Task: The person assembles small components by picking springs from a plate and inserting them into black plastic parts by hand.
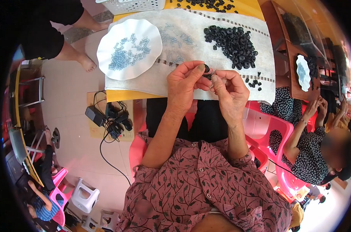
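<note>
My left hand (184, 82) pinches a small round black part (206, 69) between thumb and fingertips, above the near edge of the table. Close beside it, my right hand (231, 89) has its thumb and fingers pressed together at the same part. Something tiny seems to be in the right fingertips, but it is too small to name. Beyond both hands lies a heap of black ring-like parts (237, 44) on a white towel (187, 23). To the left stands a white wavy-rimmed plate (104, 48) holding many small translucent bluish pieces (125, 58), with more loose pieces (175, 38) on the towel.
A white perforated basket (134, 6) and more black parts (210, 4) sit at the table's far side. Cables and adapters (115, 120) lie on the floor at left. At right, a co-worker (310, 150) sits at another table with a similar plate (303, 72).
</note>
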A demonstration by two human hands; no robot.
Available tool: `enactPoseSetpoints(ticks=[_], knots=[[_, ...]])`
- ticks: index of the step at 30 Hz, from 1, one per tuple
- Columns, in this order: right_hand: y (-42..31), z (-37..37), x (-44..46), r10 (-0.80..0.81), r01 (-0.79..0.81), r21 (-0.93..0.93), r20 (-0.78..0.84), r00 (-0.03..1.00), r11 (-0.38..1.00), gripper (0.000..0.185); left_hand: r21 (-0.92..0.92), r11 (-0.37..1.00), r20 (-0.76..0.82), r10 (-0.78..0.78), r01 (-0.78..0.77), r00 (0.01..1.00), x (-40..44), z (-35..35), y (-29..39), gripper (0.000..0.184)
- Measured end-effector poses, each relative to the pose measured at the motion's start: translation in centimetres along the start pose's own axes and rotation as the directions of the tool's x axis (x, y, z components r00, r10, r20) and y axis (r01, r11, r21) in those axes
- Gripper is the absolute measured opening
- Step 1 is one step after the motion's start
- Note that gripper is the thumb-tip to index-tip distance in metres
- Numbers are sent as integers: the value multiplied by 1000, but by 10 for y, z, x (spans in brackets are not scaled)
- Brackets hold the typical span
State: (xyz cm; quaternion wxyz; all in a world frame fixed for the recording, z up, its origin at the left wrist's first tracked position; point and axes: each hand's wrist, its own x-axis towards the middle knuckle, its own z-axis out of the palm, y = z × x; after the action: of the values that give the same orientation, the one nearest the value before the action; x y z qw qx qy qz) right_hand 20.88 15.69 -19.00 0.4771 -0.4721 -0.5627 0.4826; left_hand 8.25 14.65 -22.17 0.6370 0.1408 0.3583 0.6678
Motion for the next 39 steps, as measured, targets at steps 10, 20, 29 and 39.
enactPoseSetpoints(ticks=[10,20,29,39], knots=[[5,0,0,22,-21,6,-15,1000,1000,7,-3,1000,-8,4,-4,1000,-3,0,-4,19],[6,0,-1,1,-1,-60,-4,1000,998,7,69,996,6,51,-51,999,-7,0,-3,17],[6,-5,-2,-37,41,-97,41,998,994,5,99,992,52,70,-75,996,-10,1,-4,18],[-4,-19,10,112,-153,157,244,963,976,10,71,997,192,-10,-4,981,-10,-10,-3,16]])
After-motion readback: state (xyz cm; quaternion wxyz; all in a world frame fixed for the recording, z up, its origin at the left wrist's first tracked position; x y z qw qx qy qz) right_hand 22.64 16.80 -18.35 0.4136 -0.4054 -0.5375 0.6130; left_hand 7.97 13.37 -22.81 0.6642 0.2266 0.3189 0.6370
